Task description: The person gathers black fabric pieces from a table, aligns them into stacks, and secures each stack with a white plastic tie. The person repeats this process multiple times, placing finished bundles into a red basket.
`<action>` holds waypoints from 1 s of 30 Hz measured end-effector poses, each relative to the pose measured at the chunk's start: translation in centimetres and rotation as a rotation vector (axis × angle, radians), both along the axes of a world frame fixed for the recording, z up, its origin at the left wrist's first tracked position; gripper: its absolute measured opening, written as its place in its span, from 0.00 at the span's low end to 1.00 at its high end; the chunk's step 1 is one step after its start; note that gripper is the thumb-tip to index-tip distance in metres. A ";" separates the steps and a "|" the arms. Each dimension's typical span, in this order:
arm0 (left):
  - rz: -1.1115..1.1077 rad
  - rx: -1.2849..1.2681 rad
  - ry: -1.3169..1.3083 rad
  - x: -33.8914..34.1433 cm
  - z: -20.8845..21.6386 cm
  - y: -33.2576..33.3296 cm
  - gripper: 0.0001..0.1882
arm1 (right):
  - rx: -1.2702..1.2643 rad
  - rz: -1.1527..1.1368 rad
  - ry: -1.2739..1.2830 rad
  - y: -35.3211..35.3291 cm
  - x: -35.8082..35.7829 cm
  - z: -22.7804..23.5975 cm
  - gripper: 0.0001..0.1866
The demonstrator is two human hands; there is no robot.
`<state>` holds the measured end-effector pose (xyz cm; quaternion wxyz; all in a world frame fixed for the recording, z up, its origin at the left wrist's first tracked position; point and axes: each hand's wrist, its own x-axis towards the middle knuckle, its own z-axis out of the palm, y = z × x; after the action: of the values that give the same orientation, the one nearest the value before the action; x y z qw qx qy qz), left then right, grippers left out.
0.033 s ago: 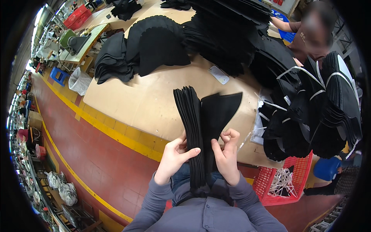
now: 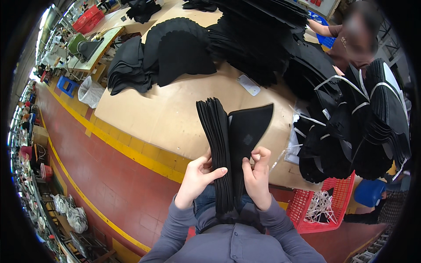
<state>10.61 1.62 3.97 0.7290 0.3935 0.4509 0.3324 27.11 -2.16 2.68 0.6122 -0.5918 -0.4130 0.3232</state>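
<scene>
Upright in front of my body stands a stack of black fabric pieces (image 2: 215,140), its layered edges facing up. My left hand (image 2: 195,179) is closed round the stack from the left, thumb across the layers. One black fabric piece (image 2: 251,125) is folded away from the stack to the right, and a faint lighter square patch shows on its face. My right hand (image 2: 258,180) has the right edge of that piece between thumb and fingers. The lower ends of the layers rest near my lap.
Piles of black cut pieces (image 2: 182,57) lie on the tan table (image 2: 162,118), with a white card (image 2: 249,85) beside them. Tied black bundles (image 2: 346,131) stand at right, above a red basket (image 2: 298,210) of white strips. Across the table is another person (image 2: 351,48).
The turned-out piece has shifted slightly left and tilted, so the lighter patch on its face now shows. My right hand has moved with it a little; the left hand stays put.
</scene>
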 end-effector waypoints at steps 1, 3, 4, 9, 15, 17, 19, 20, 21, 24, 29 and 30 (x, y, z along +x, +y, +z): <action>-0.005 0.001 0.001 -0.2 -0.1 0.3 0.25 | -0.139 0.063 -0.140 0.0 0.5 1.2 0.04; -0.010 -0.007 -0.005 -0.3 0.0 0.7 0.25 | -0.113 0.172 -0.281 0.7 1.2 1.0 0.03; -0.014 -0.020 -0.011 -0.3 0.3 0.7 0.25 | -0.104 0.222 -0.351 0.8 1.3 0.9 0.03; 0.014 -0.035 -0.070 0.2 0.7 0.4 0.26 | -0.203 0.213 -0.358 0.5 0.9 2.1 0.16; -0.029 -0.041 0.005 0.1 0.9 0.7 0.27 | -0.084 0.049 -0.007 0.2 0.1 1.5 0.07; -0.049 -0.052 0.017 -0.1 0.9 0.9 0.28 | -0.086 0.026 -0.051 0.1 0.4 0.8 0.06; -0.028 -0.051 -0.061 0.1 0.3 0.6 0.30 | -0.036 0.154 -0.347 0.6 1.3 1.2 0.06; -0.016 -0.051 -0.099 0.2 0.1 0.4 0.31 | -0.080 0.173 -0.366 0.5 1.3 1.6 0.07; -0.018 -0.036 -0.107 0.2 0.1 0.3 0.31 | -0.123 0.191 -0.385 0.4 1.3 1.9 0.08; -0.036 0.011 -0.123 0.4 0.2 0.3 0.32 | -0.180 0.202 -0.390 0.3 1.2 2.7 0.13; -0.026 0.045 -0.131 0.5 -0.3 0.2 0.34 | -0.175 0.252 -0.413 0.3 1.5 2.6 0.10; -0.030 0.042 -0.118 0.4 -0.3 0.2 0.34 | -0.157 0.208 -0.279 0.2 1.2 2.4 0.09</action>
<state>11.01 1.83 3.72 0.7508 0.3954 0.3939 0.3535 28.35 -1.91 5.12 0.4641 -0.6308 -0.5266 0.3308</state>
